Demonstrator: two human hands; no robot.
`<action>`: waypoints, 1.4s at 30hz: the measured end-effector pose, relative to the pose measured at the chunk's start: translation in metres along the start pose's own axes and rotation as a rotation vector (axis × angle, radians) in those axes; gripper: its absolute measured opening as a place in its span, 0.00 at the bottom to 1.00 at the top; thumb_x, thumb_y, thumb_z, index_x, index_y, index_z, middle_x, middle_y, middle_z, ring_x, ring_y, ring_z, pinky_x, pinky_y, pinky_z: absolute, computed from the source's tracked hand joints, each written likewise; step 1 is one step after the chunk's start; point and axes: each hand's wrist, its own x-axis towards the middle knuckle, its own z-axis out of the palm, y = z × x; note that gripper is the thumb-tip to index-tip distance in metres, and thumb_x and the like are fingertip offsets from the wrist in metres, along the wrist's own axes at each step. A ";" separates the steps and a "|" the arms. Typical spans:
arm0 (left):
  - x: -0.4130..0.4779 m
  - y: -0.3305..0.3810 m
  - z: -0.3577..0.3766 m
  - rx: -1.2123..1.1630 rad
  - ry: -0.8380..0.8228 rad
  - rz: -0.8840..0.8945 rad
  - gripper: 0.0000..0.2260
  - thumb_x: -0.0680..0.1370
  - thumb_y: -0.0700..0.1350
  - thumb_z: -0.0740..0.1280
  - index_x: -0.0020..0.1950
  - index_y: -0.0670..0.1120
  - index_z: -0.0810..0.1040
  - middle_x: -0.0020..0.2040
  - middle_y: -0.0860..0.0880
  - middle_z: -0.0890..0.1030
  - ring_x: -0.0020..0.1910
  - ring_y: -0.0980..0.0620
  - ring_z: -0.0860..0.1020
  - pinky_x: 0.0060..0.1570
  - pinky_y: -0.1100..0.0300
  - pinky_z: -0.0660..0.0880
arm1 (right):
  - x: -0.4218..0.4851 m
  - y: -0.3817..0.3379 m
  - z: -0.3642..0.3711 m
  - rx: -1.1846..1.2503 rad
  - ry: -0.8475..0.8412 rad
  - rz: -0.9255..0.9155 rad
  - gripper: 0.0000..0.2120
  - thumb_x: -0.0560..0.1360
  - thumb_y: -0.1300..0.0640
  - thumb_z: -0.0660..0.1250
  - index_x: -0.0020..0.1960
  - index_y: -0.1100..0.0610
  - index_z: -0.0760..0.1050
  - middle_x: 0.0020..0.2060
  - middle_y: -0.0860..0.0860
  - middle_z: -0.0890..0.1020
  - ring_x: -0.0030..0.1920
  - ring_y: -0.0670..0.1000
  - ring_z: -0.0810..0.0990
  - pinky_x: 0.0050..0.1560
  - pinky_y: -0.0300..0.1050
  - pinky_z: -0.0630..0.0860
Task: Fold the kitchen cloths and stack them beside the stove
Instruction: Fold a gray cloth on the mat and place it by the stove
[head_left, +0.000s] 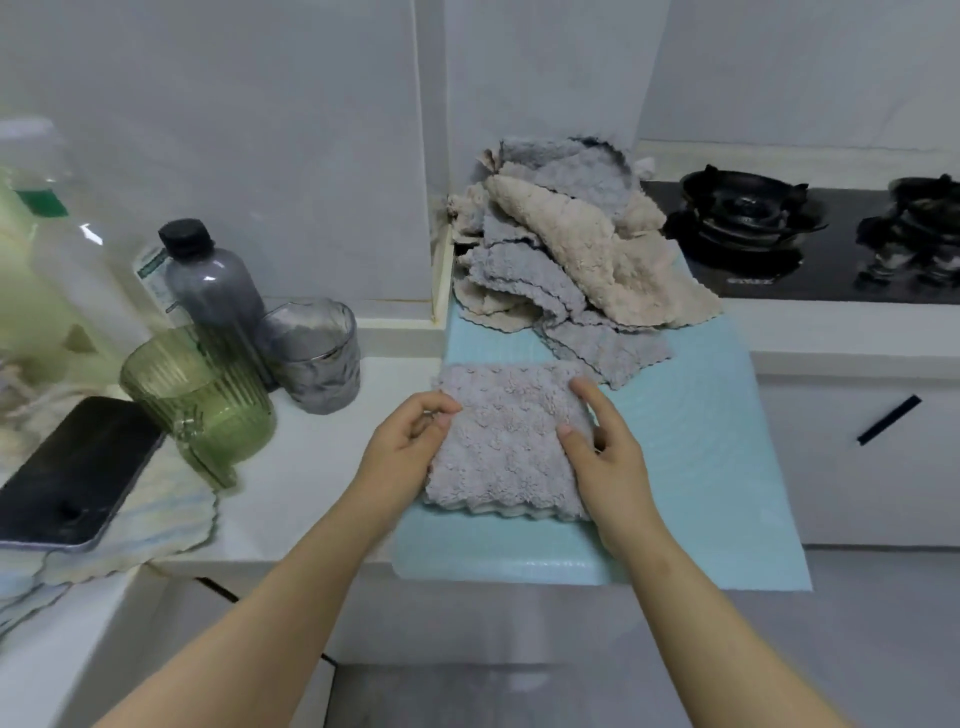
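A person's left hand (410, 441) pinches the left edge of a folded grey cloth (506, 441) with curled fingers. The right hand (608, 452) lays thumb and forefinger on its right edge; whether the other fingers tuck beneath cannot be told. The cloth lies flat on the near half of a pale blue mat (701, 467), toward the mat's left edge.

To finish the fold well, both hands should square the layers and press out the loft before lifting.

The cloth is close to square, its sides parallel to the mat's edges and its scalloped free edges facing the near edge. Unfolded cloths (561, 249) are heaped at the mat's far end, beside the stove (748, 223).
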 end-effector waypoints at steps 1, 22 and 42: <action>-0.003 0.003 0.000 -0.014 -0.030 -0.040 0.10 0.80 0.38 0.59 0.46 0.49 0.77 0.37 0.52 0.76 0.35 0.61 0.75 0.34 0.70 0.71 | -0.001 -0.003 -0.001 0.007 -0.007 0.037 0.21 0.78 0.62 0.61 0.66 0.43 0.69 0.66 0.45 0.73 0.66 0.48 0.72 0.67 0.53 0.70; -0.008 0.077 0.109 0.033 -0.257 -0.114 0.13 0.77 0.41 0.66 0.57 0.58 0.74 0.65 0.52 0.71 0.67 0.56 0.66 0.63 0.60 0.67 | -0.037 -0.054 -0.116 0.760 0.221 0.385 0.13 0.75 0.68 0.61 0.56 0.59 0.76 0.50 0.57 0.83 0.47 0.53 0.82 0.43 0.44 0.78; 0.004 0.129 0.570 -0.021 -0.571 -0.185 0.18 0.76 0.34 0.66 0.60 0.53 0.72 0.48 0.58 0.73 0.43 0.63 0.74 0.28 0.76 0.71 | -0.007 -0.009 -0.531 0.604 0.542 0.280 0.21 0.75 0.72 0.60 0.63 0.54 0.72 0.54 0.50 0.79 0.49 0.54 0.81 0.48 0.50 0.76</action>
